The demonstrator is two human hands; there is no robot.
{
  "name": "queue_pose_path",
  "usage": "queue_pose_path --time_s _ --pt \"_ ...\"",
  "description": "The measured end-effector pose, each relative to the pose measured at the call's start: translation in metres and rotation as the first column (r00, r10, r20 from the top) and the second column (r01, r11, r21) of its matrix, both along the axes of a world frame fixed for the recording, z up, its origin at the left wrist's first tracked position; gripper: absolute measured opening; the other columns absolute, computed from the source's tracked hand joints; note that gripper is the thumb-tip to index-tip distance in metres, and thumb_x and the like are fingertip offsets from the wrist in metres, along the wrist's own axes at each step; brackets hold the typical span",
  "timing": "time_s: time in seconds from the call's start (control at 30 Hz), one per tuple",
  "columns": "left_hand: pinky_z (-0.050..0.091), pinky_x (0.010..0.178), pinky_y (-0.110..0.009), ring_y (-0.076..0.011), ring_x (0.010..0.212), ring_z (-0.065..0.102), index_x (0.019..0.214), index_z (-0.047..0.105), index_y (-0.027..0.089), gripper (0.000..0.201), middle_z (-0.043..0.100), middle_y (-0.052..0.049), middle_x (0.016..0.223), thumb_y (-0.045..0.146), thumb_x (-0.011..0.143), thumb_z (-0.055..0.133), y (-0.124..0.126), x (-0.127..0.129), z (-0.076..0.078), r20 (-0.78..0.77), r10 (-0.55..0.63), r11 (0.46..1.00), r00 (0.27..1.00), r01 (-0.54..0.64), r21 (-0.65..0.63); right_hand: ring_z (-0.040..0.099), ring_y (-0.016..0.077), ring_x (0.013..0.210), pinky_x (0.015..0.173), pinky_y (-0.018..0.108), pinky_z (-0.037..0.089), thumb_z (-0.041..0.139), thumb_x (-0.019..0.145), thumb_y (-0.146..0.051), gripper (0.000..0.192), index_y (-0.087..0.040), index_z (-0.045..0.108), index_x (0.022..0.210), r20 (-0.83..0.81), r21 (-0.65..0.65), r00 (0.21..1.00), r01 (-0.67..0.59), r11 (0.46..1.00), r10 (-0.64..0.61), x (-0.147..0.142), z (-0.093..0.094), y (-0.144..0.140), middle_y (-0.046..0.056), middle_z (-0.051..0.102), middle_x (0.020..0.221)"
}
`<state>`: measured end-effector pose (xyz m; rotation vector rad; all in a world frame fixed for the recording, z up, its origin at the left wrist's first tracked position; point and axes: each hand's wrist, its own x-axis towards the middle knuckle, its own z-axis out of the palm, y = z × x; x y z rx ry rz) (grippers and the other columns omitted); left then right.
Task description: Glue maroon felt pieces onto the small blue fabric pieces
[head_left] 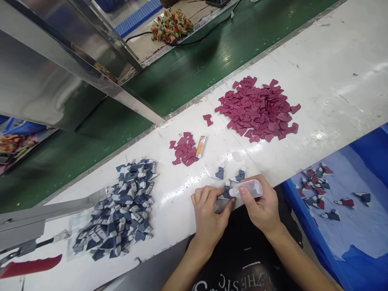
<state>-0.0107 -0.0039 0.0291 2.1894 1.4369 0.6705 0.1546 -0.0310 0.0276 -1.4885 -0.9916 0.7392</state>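
My left hand (209,210) pinches a small blue-grey cut piece (226,193) against the white table (318,81) near its front edge. My right hand (262,206) grips a small clear squeeze bottle (249,188) lying sideways, its nozzle pointing left and touching that piece. Two more blue-grey pieces (220,173) (240,175) lie just beyond the hands.
A heap of blue-grey pieces (121,208) lies at left, a small maroon pile (184,148) with an orange lighter (200,146) in the middle, a large maroon pile (257,109) at right. A blue bin (357,226) holds joined pieces. A green conveyor belt (188,72) runs behind.
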Motion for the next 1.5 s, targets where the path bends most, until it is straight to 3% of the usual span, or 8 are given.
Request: queue_pose_path --time_s 0.2,0.4,0.53,0.97,1.5 --pt "0.038 0.086 -0.038 -0.0216 0.096 0.057 0.104 0.067 0.027 0.023 0.072 0.003 0.095 0.027 0.092 0.086 0.0 -0.001 0.0 0.011 0.004 1.0 1.0 -0.004 -0.014 0.063 0.0142 0.052 0.047 0.022 0.049 0.069 0.104 -0.036 0.02 -0.024 0.063 0.09 0.068 -0.025 0.997 -0.031 0.999 0.033 0.003 0.006 0.001 -0.004 0.068 0.065" --pt "0.039 0.085 -0.04 -0.0218 0.094 0.06 0.104 0.069 0.028 0.019 0.074 0.002 0.095 0.029 0.094 0.084 0.0 0.0 0.002 0.003 0.013 1.0 1.0 -0.013 -0.028 0.05 0.0107 0.039 0.039 0.021 0.04 0.068 0.105 -0.036 0.025 -0.025 0.058 0.084 0.208 -0.012 0.976 -0.065 0.998 0.066 0.015 0.02 0.001 -0.009 0.054 0.054" --pt "0.041 0.085 -0.041 -0.0223 0.094 0.062 0.103 0.07 0.027 0.015 0.075 0.001 0.096 0.034 0.096 0.082 0.0 0.0 0.003 -0.007 0.018 0.999 1.0 -0.018 -0.039 0.049 0.0111 0.037 0.037 0.022 0.04 0.067 0.105 -0.036 0.026 -0.026 0.057 0.083 0.269 -0.005 0.961 -0.073 0.997 0.071 0.018 0.024 0.003 -0.009 0.053 0.052" --pt "0.04 0.085 -0.04 -0.0215 0.094 0.06 0.102 0.072 0.028 0.015 0.075 0.002 0.095 0.031 0.094 0.084 0.001 0.0 0.003 0.0 0.018 0.998 1.0 -0.018 -0.053 0.065 0.015 0.045 0.041 0.023 0.049 0.069 0.105 -0.035 0.016 -0.024 0.062 0.095 0.317 0.125 0.939 0.098 0.987 -0.134 0.0 0.001 0.01 -0.005 0.068 0.06" --pt "0.042 0.087 -0.041 -0.0227 0.095 0.062 0.101 0.071 0.027 0.015 0.076 0.001 0.094 0.036 0.095 0.082 0.001 0.0 0.001 -0.019 0.026 0.998 0.999 -0.027 -0.054 0.06 0.015 0.043 0.04 0.026 0.047 0.07 0.101 -0.041 0.022 -0.025 0.066 0.086 0.195 0.091 0.978 0.062 0.994 -0.079 0.002 -0.004 0.007 -0.004 0.066 0.058"
